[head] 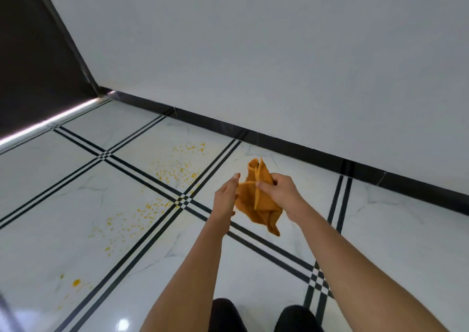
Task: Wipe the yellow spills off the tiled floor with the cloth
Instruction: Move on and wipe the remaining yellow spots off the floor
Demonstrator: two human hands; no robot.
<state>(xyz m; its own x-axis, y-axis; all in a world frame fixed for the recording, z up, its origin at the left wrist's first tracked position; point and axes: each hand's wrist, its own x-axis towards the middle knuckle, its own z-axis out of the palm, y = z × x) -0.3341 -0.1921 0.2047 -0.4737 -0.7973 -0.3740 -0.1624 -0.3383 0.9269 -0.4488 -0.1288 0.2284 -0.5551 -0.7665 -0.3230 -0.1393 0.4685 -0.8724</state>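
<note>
An orange cloth (261,204) hangs crumpled in the air in front of me, above the white tiled floor (393,230). My right hand (280,192) pinches the cloth near its upper middle. My left hand (225,195) is at the cloth's left edge, fingers extended and touching a fold; whether it grips is unclear. Yellow spills are spattered on the floor to the left: one patch (177,165) near the wall, a second patch (134,217) closer to me, and a few drops (76,282) at the lower left.
A white wall with a black skirting strip (304,145) runs diagonally behind the spills. A dark panel (33,65) with a bright metal edge stands at the far left. Black lines cross the tiles. My dark-clothed knees (264,316) show at the bottom.
</note>
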